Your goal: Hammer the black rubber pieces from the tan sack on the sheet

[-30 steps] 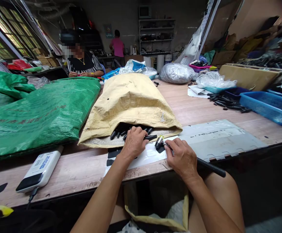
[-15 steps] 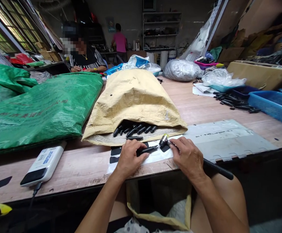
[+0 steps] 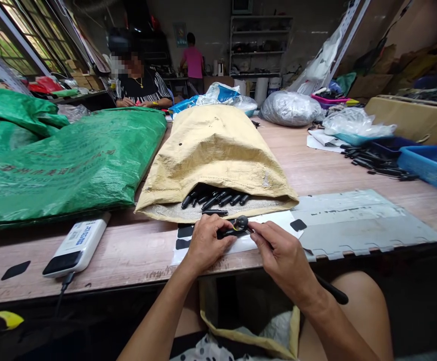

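Near the table's front edge, the left hand pinched a black stick lying roughly along that edge and pointing toward the right hand, which was farther from it and gripped a little hammer, its head close by the stick.

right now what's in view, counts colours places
table: 1, pale brown, centre
green sack: 1 or more, green, left
tan sacks: 2, tan, on and below table
sheet: 1, white, front edge
patches: several, black, on sheet and table
hammer: 1, black and yellow, above sheet
tubes: many, black, sack mouth and right heap
device: 1, white and black, front left
mat: 1, grey, front right
trays: several, blue and pink, right
bags: several, clear and blue, table's rear
shelf: 1, grey, back wall
people: 2, striped and pink tops, back
left hand: 1, bare, holding tube
right hand: 1, bare, holding hammer
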Tool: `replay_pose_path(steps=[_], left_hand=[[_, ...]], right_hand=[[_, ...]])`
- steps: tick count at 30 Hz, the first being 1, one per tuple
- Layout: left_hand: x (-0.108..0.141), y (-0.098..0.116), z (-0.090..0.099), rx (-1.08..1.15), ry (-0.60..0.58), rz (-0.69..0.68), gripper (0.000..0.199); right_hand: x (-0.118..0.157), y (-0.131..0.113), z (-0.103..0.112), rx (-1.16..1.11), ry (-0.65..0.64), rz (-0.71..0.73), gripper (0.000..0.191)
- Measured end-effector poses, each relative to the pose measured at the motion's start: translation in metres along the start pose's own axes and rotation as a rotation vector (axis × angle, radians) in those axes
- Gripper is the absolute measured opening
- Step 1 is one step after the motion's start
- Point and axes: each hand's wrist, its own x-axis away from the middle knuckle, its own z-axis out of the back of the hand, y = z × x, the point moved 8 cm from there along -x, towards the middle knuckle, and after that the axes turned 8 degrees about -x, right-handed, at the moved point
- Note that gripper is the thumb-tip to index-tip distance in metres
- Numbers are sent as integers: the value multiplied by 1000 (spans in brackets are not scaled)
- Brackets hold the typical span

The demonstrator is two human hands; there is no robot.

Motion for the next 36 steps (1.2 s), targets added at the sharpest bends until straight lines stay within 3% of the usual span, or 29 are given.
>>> replay_pose_path(steps=[4,9,15,20,24,28,32,36], left_hand=[[-1,-1,0,-2,-4,2,12],[-1,-1,-1,13,-13,-2,8],[1,0,0,16,10,5,17],[0,1,2,4,14,17,15],[0,3,3,5,15,5,20],[2,2,4,15,13,5,22],[2,2,5,21,19,19,16],[1,2,5,28,9,23,14]], right_hand=[[2,-9,-5,-20,27,51,30],[4,-9,-16,139,-52,53,32],[2,-7,7,120,70,41,31],[5,0,3,132,0,-12,30],[1,10,18,108,108,-23,28],[-4,34,28,268,154,-51,26],[-3,55,23,498,130,-54,23],[1,60,19,577,134,-56,23]])
